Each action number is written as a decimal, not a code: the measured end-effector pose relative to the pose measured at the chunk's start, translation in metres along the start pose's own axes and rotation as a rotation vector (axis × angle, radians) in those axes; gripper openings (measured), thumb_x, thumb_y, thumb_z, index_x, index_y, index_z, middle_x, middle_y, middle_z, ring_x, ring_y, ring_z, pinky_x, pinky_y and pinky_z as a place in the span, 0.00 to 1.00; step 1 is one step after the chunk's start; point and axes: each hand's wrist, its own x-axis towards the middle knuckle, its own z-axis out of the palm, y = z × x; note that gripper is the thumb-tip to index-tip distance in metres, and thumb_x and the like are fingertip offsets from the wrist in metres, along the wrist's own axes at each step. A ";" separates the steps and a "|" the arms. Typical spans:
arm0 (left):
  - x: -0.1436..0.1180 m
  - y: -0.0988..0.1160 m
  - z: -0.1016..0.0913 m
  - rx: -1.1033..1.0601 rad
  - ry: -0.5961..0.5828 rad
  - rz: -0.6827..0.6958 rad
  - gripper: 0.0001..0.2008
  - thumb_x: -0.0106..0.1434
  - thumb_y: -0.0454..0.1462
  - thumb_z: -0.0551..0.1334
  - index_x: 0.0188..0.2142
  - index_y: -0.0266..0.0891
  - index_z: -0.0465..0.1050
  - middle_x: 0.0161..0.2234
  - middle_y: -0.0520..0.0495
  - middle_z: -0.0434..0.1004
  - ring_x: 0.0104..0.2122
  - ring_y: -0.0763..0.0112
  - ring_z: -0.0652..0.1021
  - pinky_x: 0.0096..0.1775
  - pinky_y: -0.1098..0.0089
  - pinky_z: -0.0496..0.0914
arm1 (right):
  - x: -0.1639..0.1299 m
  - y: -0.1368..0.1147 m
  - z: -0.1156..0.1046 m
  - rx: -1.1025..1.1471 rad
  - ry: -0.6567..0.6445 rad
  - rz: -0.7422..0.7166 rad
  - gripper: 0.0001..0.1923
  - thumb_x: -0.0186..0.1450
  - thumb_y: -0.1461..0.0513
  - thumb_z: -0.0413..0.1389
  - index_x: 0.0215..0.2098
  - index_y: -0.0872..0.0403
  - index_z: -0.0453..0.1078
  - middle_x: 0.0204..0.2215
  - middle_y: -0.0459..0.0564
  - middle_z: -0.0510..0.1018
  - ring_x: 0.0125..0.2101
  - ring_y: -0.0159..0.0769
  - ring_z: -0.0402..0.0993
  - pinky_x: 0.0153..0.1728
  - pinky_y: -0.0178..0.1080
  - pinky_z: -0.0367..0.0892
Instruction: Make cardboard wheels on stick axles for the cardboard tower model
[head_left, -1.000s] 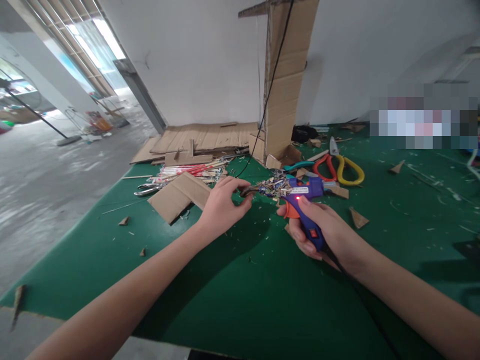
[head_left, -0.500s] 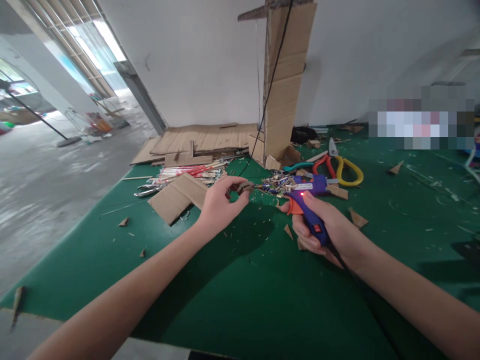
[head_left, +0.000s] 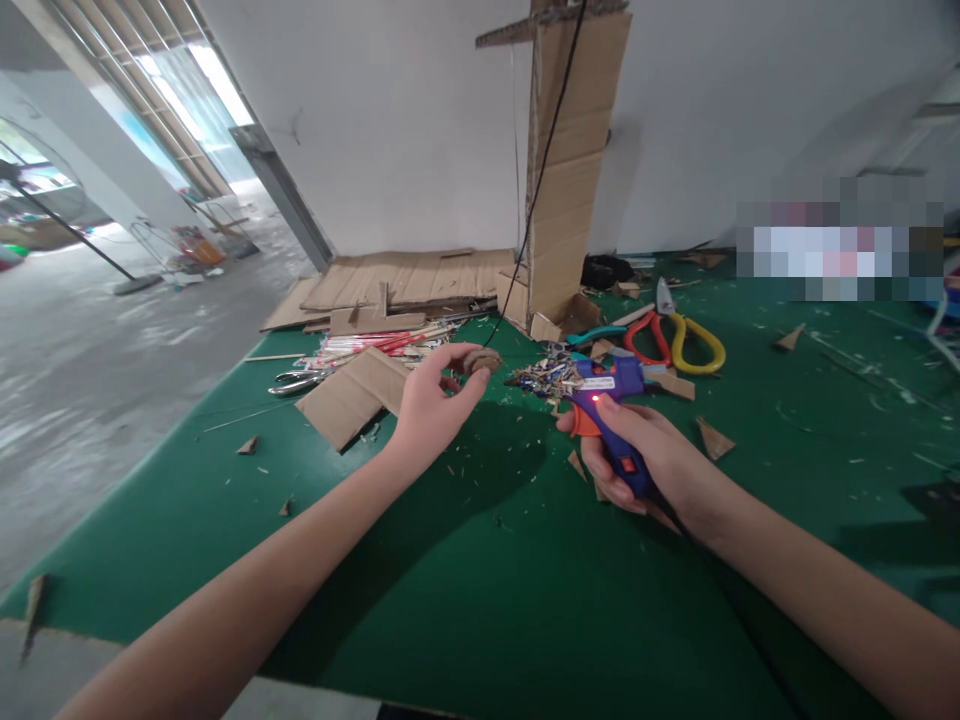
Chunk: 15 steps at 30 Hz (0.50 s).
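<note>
- A single view, from a camera worn on the person's head, looks forward and down across the green surface (head_left: pixel 480 600).
- It sits close above the surface, both forearms reaching in from the lower edge.
- It faces the upright cardboard panel (head_left: pixel 570 150); left of the panel, an open doorway shows.

Small cardboard disc (head_left: pixel 481 360) in left hand (head_left: pixel 431 405), glue gun (head_left: pixel 611 400) in right hand (head_left: pixel 652 465)
</note>
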 end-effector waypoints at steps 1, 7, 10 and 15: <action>0.001 -0.001 0.000 -0.016 0.012 -0.018 0.11 0.59 0.37 0.59 0.42 0.40 0.70 0.38 0.47 0.76 0.36 0.69 0.75 0.31 0.70 0.69 | 0.000 0.000 -0.001 -0.037 0.015 -0.022 0.17 0.63 0.49 0.50 0.37 0.54 0.67 0.15 0.40 0.65 0.10 0.24 0.54 0.09 0.29 0.50; 0.002 -0.005 -0.003 0.030 0.033 -0.011 0.12 0.58 0.36 0.59 0.43 0.39 0.69 0.39 0.46 0.75 0.36 0.69 0.75 0.32 0.70 0.70 | 0.004 -0.009 -0.020 -0.931 0.314 -0.344 0.15 0.62 0.50 0.51 0.37 0.54 0.67 0.22 0.47 0.70 0.20 0.33 0.66 0.21 0.36 0.60; 0.001 -0.004 -0.004 0.147 0.042 0.122 0.13 0.57 0.34 0.59 0.44 0.38 0.69 0.39 0.46 0.74 0.39 0.68 0.74 0.37 0.67 0.70 | 0.007 -0.014 -0.034 -1.427 0.471 -0.454 0.19 0.59 0.55 0.53 0.46 0.56 0.65 0.29 0.54 0.75 0.27 0.43 0.71 0.23 0.39 0.61; -0.002 0.001 -0.005 0.268 0.026 0.301 0.12 0.58 0.32 0.59 0.43 0.40 0.68 0.39 0.47 0.74 0.41 0.66 0.72 0.41 0.64 0.69 | 0.010 -0.018 -0.043 -1.636 0.494 -0.399 0.24 0.61 0.56 0.49 0.53 0.58 0.61 0.30 0.55 0.76 0.25 0.43 0.71 0.20 0.38 0.60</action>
